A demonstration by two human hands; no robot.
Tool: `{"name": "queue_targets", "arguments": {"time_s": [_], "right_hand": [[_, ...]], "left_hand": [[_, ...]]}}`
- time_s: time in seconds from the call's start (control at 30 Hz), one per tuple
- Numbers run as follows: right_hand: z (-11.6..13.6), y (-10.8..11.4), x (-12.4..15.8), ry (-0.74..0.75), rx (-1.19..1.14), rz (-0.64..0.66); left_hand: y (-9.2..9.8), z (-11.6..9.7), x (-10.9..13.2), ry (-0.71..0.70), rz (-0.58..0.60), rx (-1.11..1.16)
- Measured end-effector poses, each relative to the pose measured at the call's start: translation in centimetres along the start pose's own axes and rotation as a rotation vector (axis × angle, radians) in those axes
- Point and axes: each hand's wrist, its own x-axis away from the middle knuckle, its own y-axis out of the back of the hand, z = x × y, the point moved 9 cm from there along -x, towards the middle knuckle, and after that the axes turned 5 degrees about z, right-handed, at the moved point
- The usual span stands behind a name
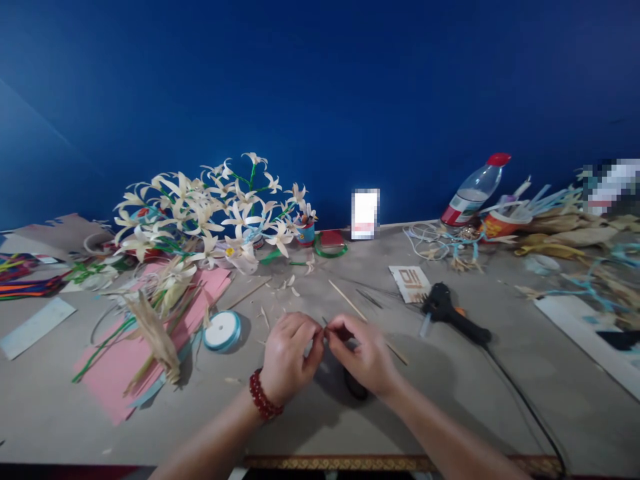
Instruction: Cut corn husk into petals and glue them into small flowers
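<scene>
Near the middle of the table, my left hand (pixel 293 357) and my right hand (pixel 364 355) meet fingertip to fingertip. Both are closed in a pinch, and whatever is between the fingers is too small to make out. A red beaded bracelet (pixel 264 395) circles my left wrist. Under my right hand shows a black loop (pixel 356 385), mostly covered by the hand. A thin wooden stick (pixel 347 300) runs behind my right hand. To the left of my left hand lies a ribbon spool (pixel 222 331) with a light blue edge.
Cream flowers on green stems (pixel 240 213) stand at the back left. Pink paper (pixel 107 383) with dried husks (pixel 157 337) lies at left. At right are a black glue gun (pixel 450 313) with its cord, a tilted bottle (pixel 473 193) and a red cup (pixel 503 225).
</scene>
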Motion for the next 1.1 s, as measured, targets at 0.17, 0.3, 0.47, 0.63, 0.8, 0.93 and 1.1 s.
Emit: {"name": "queue_targets", "arguments": {"time_s": [0.17, 0.3, 0.47, 0.63, 0.8, 0.93, 1.1], "right_hand": [[-1.0, 1.5, -0.4, -0.022, 0.092, -0.050], [-1.5, 3.4, -0.7, -0.036, 0.141, -0.121], [0.3, 0.8, -0.6, 0.052, 0.080, 0.058], [0.5, -0.3, -0.5, 0.043, 0.115, 0.076], [-0.7, 0.9, -0.7, -0.005, 0.165, 0.038], [-1.3, 1.9, -0.7, -0.040, 0.106, 0.002], [-0.3, 0.2, -0.6, -0.015, 0.014, 0.126]], "left_hand": [[0.3, -0.2, 0.1, -0.015, -0.021, -0.071], [1.0, -0.1, 0.2, -0.011, -0.087, -0.082], [0.5, -0.1, 0.2, -0.037, -0.075, -0.086], [0.2, -0.2, 0.3, -0.041, -0.066, -0.087], [0.2, 0.1, 0.4, -0.026, -0.060, -0.091], [0.4, 0.5, 0.4, -0.010, -0.080, -0.088], [0.3, 0.3, 0.4, -0.021, -0.073, -0.093]]}}
